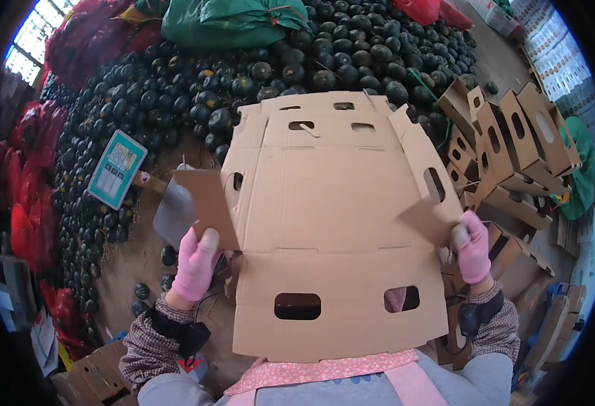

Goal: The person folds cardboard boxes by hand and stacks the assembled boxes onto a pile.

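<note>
A large cardboard box blank [324,196] with oval cut-out holes lies spread in front of my body, its near panel close to my apron. My left hand [197,260], in a pink glove, pinches the lower edge of a raised flap on the blank's left side, thumb on top. On the opposite side, my right hand [472,247], also in a pink glove, grips another flap that is folded inward, its fingers curled round the edge. Both side walls of the blank tilt partly upward. What supports the blank from below is hidden.
Many dark green squashes [162,101] are heaped behind and to the left. A scale display [117,169] and its metal plate [174,213] stand on the left. Folded cardboard boxes [514,135] pile up at right. A green sack [230,24] lies on the heap.
</note>
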### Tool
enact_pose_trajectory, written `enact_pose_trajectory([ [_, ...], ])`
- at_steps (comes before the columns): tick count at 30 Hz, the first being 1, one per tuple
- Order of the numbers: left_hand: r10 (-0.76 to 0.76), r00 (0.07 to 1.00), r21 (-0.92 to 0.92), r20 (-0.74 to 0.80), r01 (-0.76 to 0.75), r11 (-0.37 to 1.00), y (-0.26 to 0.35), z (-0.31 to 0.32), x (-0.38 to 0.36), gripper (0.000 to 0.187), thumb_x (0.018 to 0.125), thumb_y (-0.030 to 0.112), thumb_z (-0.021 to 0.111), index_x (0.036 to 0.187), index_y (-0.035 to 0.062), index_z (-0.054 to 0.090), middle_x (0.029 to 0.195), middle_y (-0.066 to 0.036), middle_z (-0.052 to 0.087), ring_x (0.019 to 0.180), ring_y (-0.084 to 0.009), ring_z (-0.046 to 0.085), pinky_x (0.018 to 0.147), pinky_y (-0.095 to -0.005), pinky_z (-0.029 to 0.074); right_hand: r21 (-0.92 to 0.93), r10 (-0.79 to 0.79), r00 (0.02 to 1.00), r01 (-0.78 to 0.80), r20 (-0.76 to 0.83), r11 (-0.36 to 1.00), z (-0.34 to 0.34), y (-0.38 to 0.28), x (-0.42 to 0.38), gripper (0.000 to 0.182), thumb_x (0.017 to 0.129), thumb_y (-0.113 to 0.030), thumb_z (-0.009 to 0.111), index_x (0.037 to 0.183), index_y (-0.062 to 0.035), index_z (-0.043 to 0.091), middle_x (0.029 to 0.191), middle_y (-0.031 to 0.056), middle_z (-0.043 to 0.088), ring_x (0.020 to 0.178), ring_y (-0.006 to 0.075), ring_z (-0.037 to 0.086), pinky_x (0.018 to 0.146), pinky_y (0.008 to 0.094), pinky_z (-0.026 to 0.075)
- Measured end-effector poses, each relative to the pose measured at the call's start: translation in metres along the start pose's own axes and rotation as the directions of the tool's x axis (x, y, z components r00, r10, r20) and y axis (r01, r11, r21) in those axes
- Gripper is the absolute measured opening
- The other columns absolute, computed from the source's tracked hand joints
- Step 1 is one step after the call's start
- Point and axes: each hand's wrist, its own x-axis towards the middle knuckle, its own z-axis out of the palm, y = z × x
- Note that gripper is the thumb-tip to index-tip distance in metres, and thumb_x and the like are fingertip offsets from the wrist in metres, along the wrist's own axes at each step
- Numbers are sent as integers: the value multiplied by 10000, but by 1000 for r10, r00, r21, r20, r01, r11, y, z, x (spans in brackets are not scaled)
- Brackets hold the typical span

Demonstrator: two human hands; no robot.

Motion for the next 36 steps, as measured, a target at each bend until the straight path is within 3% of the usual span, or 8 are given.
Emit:
enact_pose_trajectory([
  [3,350,897,634,269,-439,637,6,4,-4,331,745,117,816,931,39,553,854,-121,639,736,-235,638,668,-299,510,-320,-162,944,254,289,913,8,-10,-2,243,795,-176,768,791,-48,562,711,71,544,657,189,532,643,295,446],
  [12,226,690,555,687,-700,450,14,-3,-23,370,768,422,651,943,104,576,925,-154,577,934,-402,545,914,-483,419,-506,-213,694,669,688,545,-1,-11,-9,325,658,-123,768,946,-107,617,873,111,599,905,370,549,839,459,440],
  [16,107,817,697,567,-545,467,-1,15,-43,328,807,395,586,939,97,621,891,-158,576,892,-394,541,815,-470,434,-367,-282,731,589,621,720,-2,5,-24,594,857,-625,565,1081,-82,650,971,167,558,894,327,526,832,419,428],
  [24,15,990,326,-139,32,945,-36,56,-31,431,917,110,591,1322,52,457,795,-84,615,688,-256,582,746,-413,485,-118,-104,995,104,1,988,64,31,-38,581,830,-322,687,1282,-28,472,1084,139,533,952,283,532,873,409,429],
  [28,612,780,923,131,-321,212,-27,71,-11,404,786,84,651,1183,62,579,988,-81,585,974,-255,563,936,-421,416,-914,-421,862,374,281,156,67,4,-30,624,801,-365,706,1281,-26,497,1125,153,504,1064,329,467,992,473,371],
  [31,214,926,908,311,-356,220,-8,80,-11,309,795,205,664,1085,101,633,1011,-45,588,966,-233,571,934,-422,412,-745,-352,733,654,582,132,92,-16,-23,579,750,-362,703,1198,-27,556,1036,134,534,972,299,513,901,426,432],
  [32,423,549,646,721,-754,-122,-9,71,4,317,794,319,659,1048,132,627,952,-20,584,968,-191,578,935,-439,413,-719,-221,723,686,655,111,96,-6,-17,549,731,-370,709,1137,-27,576,1012,121,560,968,281,542,882,400,454],
  [36,-137,551,561,823,-827,42,-12,78,13,285,801,366,638,983,146,629,899,-33,609,878,-225,648,812,-422,485,-611,350,508,719,787,332,117,-27,2,273,824,-240,639,992,-26,606,1011,132,640,1006,292,631,876,381,505],
])
